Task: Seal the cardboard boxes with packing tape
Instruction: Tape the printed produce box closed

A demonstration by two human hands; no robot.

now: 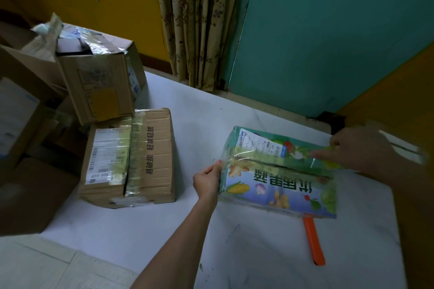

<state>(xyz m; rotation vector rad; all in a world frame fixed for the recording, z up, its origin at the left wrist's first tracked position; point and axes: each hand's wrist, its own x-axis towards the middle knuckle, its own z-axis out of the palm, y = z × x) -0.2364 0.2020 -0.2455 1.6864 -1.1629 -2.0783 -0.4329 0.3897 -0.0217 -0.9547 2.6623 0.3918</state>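
Left forearm (178, 234) reaches in from the near edge, straight up the table (234, 253) to the printed box (279, 185). The left hand (207, 179) sits at that box's left end, wrist level, fingers curled over the edge and thumb on top. It's gripping the box right where the clear tape (265, 159) wraps down. The tape runs along the box's centre seam, shiny and wrinkled over the two flaps.

At the box's far right end is the right hand (366, 148), blurred. Its index finger (321, 153) is stretched out flat along the tape, pointing left, with the other fingers bunched above it. Whether they pinch anything, I can't tell through the blur.

The box lies flat on the table, label side away. An orange tool (313, 241) pokes out from under its near edge. Well left of the box sits a taped brown box (150, 159). Beyond that stands a taller carton (101, 82), its top ragged.
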